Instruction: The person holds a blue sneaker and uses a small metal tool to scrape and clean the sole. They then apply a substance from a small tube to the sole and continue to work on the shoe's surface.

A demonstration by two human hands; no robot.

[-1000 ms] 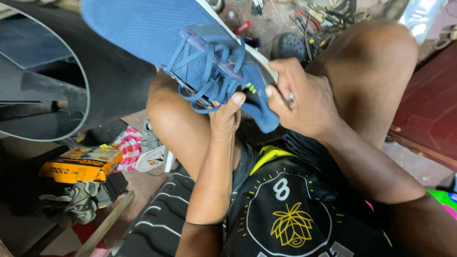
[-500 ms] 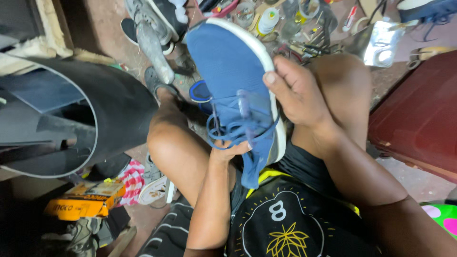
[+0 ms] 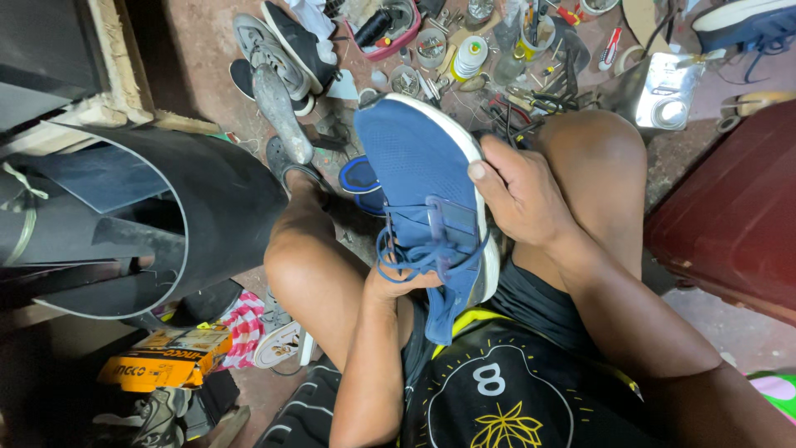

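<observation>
A blue sneaker (image 3: 414,166) with a white sole rim and blue laces rests between my bare knees, toe pointing away from me. My right hand (image 3: 518,195) grips its right side, thumb pressed on the upper near the sole edge. My left hand (image 3: 398,282) holds the heel end from below, fingers tucked under the laces and the tongue. I sit on the floor in a black shirt with yellow trim.
A big roll of black rubber sheet (image 3: 207,216) stands at the left. Grey shoes (image 3: 278,54), glue tins, tape rolls and hand tools (image 3: 497,62) litter the floor ahead. A dark red cabinet (image 3: 730,216) is at the right, a yellow box (image 3: 166,361) lower left.
The sneaker has come down from in front of the camera to between my knees, with its upper now facing me. Both hands kept hold. My view tilted toward the floor ahead.
</observation>
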